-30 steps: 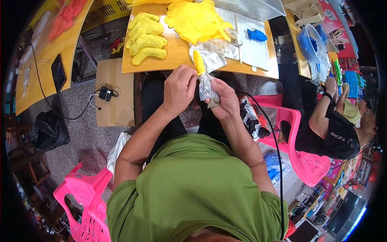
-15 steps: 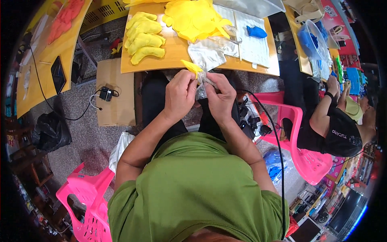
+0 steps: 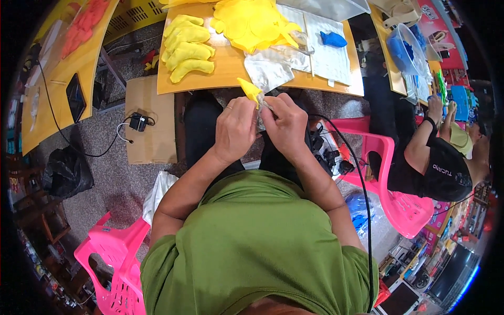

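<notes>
On the wooden tabletop [image 3: 227,69], four plump, curved yellow fabric pieces [image 3: 189,51] lie left of heaped flat yellow cutouts [image 3: 254,26]; a blue fish-shaped piece [image 3: 334,39] lies right. By the near edge, the fingers of the left hand [image 3: 234,128] pinch a pointed yellow fabric piece [image 3: 249,89], slightly creased; the right hand's [image 3: 286,126] fingers grip crinkled clear plastic [image 3: 261,98] beside it.

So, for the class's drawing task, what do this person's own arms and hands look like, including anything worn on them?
The shirt is plain green, its short sleeves leaving both forearms bare. Left hand and right hand are ungloved; the left seems to wear a thin ring. A black cable passes the right sleeve.
</notes>
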The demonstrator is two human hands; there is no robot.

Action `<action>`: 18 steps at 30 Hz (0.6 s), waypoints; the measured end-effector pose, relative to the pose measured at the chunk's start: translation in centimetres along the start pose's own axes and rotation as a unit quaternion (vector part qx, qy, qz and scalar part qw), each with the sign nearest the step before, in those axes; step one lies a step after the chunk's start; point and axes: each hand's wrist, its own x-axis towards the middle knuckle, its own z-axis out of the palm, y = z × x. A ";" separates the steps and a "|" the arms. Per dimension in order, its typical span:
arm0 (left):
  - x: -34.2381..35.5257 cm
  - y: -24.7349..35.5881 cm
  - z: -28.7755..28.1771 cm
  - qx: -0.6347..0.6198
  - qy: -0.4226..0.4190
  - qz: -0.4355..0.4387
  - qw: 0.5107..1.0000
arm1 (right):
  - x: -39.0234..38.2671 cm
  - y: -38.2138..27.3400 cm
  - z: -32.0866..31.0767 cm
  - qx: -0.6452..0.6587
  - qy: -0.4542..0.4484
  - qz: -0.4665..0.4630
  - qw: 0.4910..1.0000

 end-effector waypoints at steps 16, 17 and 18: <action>-0.6 -0.8 -0.2 -0.504 0.050 -0.306 0.806 | -0.5 -1.3 0.2 0.046 0.009 -0.140 0.989; -0.6 -0.7 -0.3 -0.544 0.056 -0.326 0.771 | -0.5 -1.4 0.2 0.047 0.008 -0.140 0.989; -0.4 -0.5 -0.5 -0.543 0.056 -0.327 0.771 | -0.5 -1.4 0.1 0.057 0.009 -0.147 0.987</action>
